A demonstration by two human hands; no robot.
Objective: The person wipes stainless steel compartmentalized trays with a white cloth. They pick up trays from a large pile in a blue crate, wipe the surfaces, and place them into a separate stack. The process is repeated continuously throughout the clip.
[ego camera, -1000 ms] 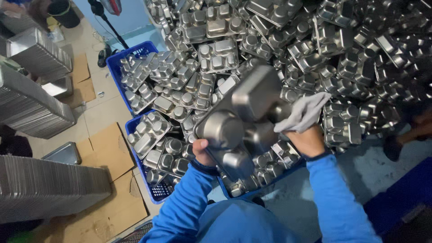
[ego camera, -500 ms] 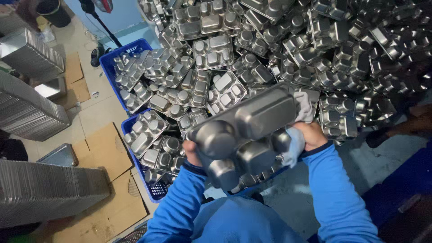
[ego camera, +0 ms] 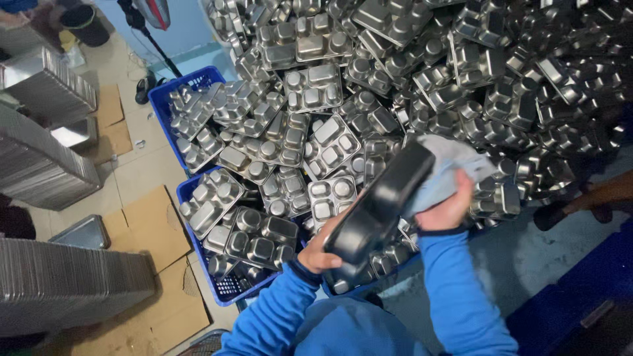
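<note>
The metal tray (ego camera: 379, 211) was up in front of the person's chest, above the near edge of the heap, and it had just been turned. Half a second before, its moulded underside, with the round and oblong bumps of the compartments, faced the camera almost flat. Now it stood tilted nearly edge-on, a dark slab running from lower left to upper right, so that only one side and the rim showed. By that turn, the wiping seemed to have passed from the bumped back to another face of the same tray, not on to a new one.

The left hand (ego camera: 321, 254) gripped the lower end, fingers curled shut round the rim. The right hand (ego camera: 448, 207) was at the upper end, closed on a pale grey cloth (ego camera: 448, 171) and pressing it against the tray's upper part. A second earlier the cloth had been bunched at the tray's right side; it now lay spread over the top corner. Both sleeves were blue.

Behind and around the tray lay the heap of divided steel trays (ego camera: 395, 86), tumbled at every angle and filling most of the view. Its near part spilled into two blue plastic crates (ego camera: 198, 264) on the left. Further left, neat stacks of trays (ego camera: 46, 283) stood on edge beside flattened cardboard (ego camera: 155, 224) on the tiled floor (ego camera: 142, 175), and a black bucket (ego camera: 86, 23) stood in the far corner.
</note>
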